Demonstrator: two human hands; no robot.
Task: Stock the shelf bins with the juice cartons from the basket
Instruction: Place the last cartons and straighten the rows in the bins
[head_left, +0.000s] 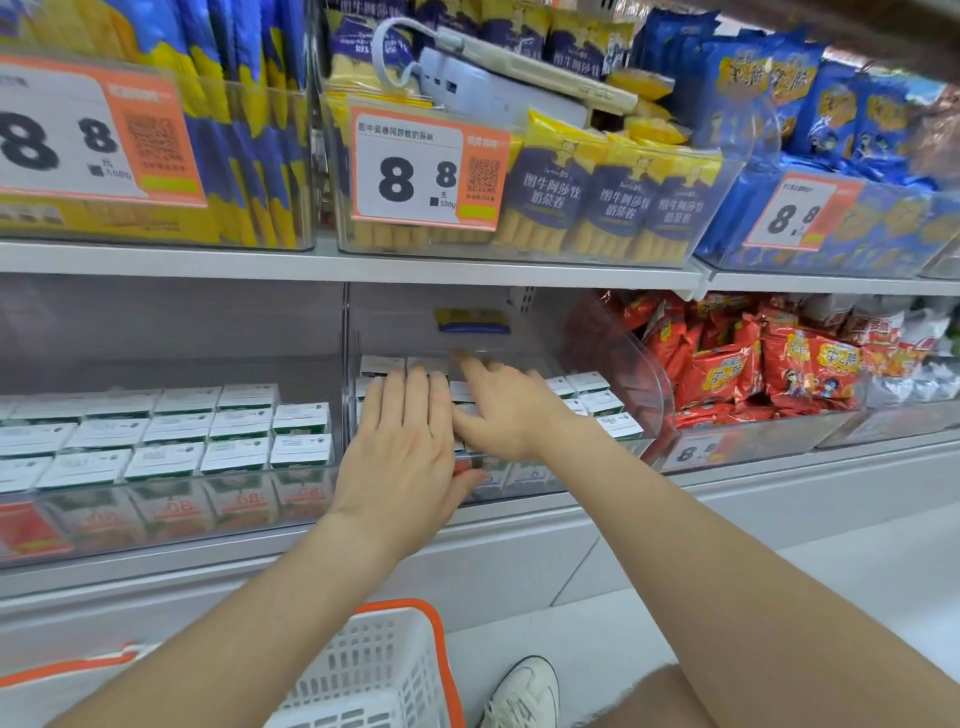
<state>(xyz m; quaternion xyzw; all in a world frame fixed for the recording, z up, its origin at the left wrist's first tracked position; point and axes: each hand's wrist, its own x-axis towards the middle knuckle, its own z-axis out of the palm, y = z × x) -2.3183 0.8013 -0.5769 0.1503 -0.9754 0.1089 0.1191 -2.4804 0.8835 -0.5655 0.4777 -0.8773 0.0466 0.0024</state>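
Pressing left hand (400, 441) flat, fingers straight, on upright juice cartons (605, 402) (long axis vertical); reaching right hand (511, 413) farther, fingers spread, gripping nothing.

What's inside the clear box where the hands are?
Rows of white-topped juice cartons fill the clear bin. The left hand and right hand reach in with straight fingers and cover the middle cartons, so those cannot be seen.
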